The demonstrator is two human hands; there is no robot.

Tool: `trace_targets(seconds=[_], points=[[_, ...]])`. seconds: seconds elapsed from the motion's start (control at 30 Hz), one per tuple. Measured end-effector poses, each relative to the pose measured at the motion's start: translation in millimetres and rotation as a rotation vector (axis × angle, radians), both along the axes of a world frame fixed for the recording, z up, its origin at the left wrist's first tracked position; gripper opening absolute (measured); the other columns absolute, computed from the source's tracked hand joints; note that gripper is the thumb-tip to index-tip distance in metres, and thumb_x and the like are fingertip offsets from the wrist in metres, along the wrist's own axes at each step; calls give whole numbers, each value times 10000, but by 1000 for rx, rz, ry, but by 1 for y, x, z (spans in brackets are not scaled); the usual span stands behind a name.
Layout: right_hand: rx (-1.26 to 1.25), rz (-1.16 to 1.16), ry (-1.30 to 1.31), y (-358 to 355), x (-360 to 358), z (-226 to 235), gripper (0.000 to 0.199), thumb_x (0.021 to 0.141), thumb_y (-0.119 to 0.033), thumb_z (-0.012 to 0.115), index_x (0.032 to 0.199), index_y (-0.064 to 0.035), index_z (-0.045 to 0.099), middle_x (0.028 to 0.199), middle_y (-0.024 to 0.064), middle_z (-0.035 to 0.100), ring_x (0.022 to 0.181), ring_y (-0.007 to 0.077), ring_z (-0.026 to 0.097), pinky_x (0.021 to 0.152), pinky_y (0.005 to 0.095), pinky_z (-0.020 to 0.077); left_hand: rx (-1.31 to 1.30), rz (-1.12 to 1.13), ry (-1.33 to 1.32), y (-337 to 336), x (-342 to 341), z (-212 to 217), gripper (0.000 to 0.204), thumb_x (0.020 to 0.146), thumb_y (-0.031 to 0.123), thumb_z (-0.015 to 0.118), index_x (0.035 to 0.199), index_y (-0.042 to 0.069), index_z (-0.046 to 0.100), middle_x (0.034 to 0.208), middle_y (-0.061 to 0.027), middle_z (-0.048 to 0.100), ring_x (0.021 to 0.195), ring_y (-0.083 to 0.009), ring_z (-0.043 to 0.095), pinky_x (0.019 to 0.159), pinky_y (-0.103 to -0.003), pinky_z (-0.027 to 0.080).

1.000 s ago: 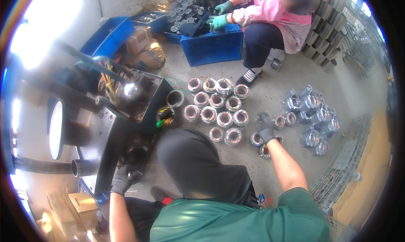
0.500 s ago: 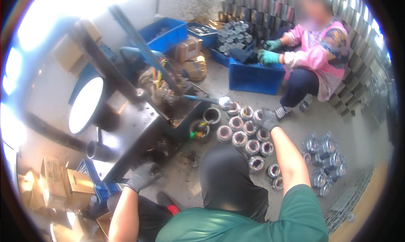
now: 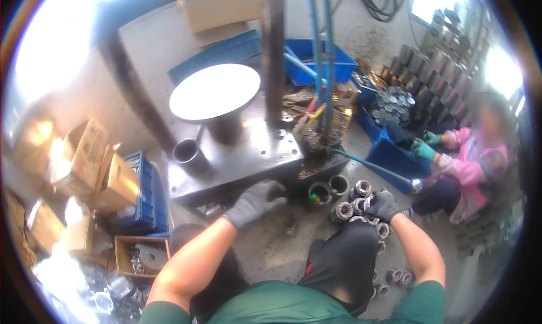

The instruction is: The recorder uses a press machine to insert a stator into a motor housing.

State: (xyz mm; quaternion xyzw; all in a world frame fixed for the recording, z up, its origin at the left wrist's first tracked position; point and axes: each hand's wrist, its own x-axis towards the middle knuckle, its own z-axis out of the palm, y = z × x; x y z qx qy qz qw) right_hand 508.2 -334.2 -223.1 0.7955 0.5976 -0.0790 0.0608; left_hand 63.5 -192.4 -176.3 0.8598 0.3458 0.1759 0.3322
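Observation:
My left hand (image 3: 255, 202), in a dark grey glove, rests with spread fingers on the front edge of the grey steel machine table (image 3: 237, 160). My right hand (image 3: 384, 205), also gloved, is closed on a wound metal ring (image 3: 370, 203) just above a group of several similar rings (image 3: 350, 208) on the concrete floor. More rings (image 3: 395, 276) lie by my right knee. A round flat disc (image 3: 214, 92) on a short post stands on the machine table behind a steel cylinder (image 3: 187, 153).
A blue lever with a ball knob (image 3: 415, 184) juts out to the right. A seated person in pink (image 3: 468, 160) with green gloves works at a blue crate (image 3: 392, 154) of metal parts. Cardboard boxes (image 3: 84, 160) and a blue crate (image 3: 144, 194) stand at my left.
The view has swung left and up toward the machine. My left hand has risen from beside my leg onto the table edge. My right hand has come in from the rings farther right.

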Motion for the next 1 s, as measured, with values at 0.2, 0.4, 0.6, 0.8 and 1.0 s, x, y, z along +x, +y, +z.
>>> trace_targets(seconds=[0.2, 0.4, 0.6, 0.8, 1.0], points=[[395, 340, 351, 56, -144, 101, 600, 721, -407, 861, 1159, -23, 717, 1061, 212, 714, 984, 370, 715, 875, 452, 582, -373, 174, -383, -8, 36, -16, 597, 1013, 514, 686, 1396, 61, 622, 1272, -165, 691, 1193, -313, 671, 1065, -445, 532], [649, 416, 819, 99, -256, 157, 684, 683, -317, 960, 1228, -12, 683, 1113, 179, 671, 1010, 339, 675, 924, 458, 558, -1135, 93, -1025, -15, 22, 28, 882, 1004, 795, 424, 1540, 95, 453, 1403, -177, 607, 1219, -334, 652, 1108, -540, 515], [743, 787, 714, 131, -263, 152, 990, 617, -368, 1031, 1426, -17, 580, 1396, 182, 571, 1312, 349, 569, 1117, 477, 476, -1306, 55, -1590, -7, -2, 45, 736, 1061, 655, 410, 1507, 80, 515, 1450, -185, 595, 1341, -347, 597, 1164, -524, 493], [706, 786, 976, 138, -281, 116, 1164, 621, -358, 1032, 1584, -89, 436, 1550, 198, 506, 1413, 379, 521, 1192, 480, 429, -1383, 138, -1660, -5, -9, 45, 583, 1089, 506, 474, 1478, 77, 539, 1454, -152, 602, 1330, -291, 610, 1168, -499, 495], [661, 909, 829, 142, -283, 137, 1153, 591, -370, 1041, 1558, -93, 478, 1472, 177, 581, 1350, 357, 573, 1132, 472, 483, -1377, 161, -1646, -6, 3, 26, 664, 1099, 587, 417, 1504, 69, 507, 1454, -155, 586, 1346, -290, 584, 1203, -455, 449]])
